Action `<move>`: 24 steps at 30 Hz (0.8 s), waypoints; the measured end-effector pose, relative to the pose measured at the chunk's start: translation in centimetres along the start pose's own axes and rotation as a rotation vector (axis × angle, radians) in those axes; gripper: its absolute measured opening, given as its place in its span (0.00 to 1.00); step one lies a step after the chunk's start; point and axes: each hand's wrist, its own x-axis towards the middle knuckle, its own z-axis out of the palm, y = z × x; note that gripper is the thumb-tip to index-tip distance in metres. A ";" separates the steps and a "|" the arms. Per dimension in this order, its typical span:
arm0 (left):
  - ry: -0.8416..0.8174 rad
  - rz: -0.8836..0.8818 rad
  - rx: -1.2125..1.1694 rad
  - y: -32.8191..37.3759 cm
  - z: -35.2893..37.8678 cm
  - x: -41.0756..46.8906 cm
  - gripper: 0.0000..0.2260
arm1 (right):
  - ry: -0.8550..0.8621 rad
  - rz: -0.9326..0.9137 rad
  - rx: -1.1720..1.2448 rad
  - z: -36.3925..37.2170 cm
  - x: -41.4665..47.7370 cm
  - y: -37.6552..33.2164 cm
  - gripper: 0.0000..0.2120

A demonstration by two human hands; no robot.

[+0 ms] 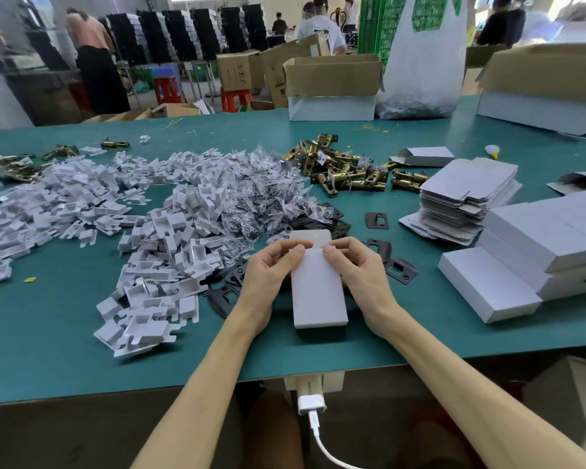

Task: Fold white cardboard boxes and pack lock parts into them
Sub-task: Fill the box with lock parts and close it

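Observation:
A small white cardboard box lies lengthwise on the green table just in front of me, its far end flap standing open. My left hand grips its left side and my right hand grips its right side, with both thumbs on the top face near the open end. Black strike plates lie around and behind the box. Brass latch bolts are heaped further back. A pile of white folded inserts and clear screw bags spreads to the left.
A stack of flat box blanks and closed white boxes stand at the right. Open cartons, a plastic bag and a large white carton line the far edge. People work in the background. A charger cable hangs at the near edge.

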 end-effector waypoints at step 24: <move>-0.142 0.005 0.063 0.6 0.5 -0.5 0.14 | -0.064 0.110 0.216 -0.3 -0.8 -1.2 0.08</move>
